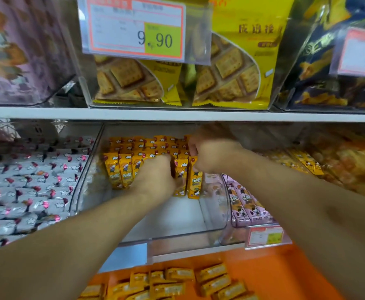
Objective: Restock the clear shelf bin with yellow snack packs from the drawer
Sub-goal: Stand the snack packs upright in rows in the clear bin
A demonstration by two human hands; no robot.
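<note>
- The clear shelf bin [212, 217] sits on the lower shelf, pulled a little forward, and serves as the landmark for everything else
- Inside the bin, yellow snack packs [121, 169] stand upright in rows, filling its back half; the front half of its floor is bare
- The left hand [155, 172] reaches into the bin's middle, back of the hand up, fingers pressed against the front row of packs; whether they curl round a pack cannot be told, since the fingertips are hidden among the packs
- The right hand [207, 154] hovers over the bin's right rear part, fingers curled, pinching the top of one upright pack [195, 182] at the right end of the front row
- That pinched pack stands on the bin floor, touching the neighbouring pack on its left
- Left of the bin lie grey packets [25, 182] with pink marks, heaped in the next compartment
- Right of the bin stand pink packs [244, 204], with a price tag [266, 234] in front of them
- Below the bin's front edge, the orange drawer [285, 278] holds more yellow packs [214, 276], lying flat and loosely scattered
- Above the bin, on the upper shelf, yellow cracker bags [231, 70] stand behind a tag reading 9.90 [134, 29]
</note>
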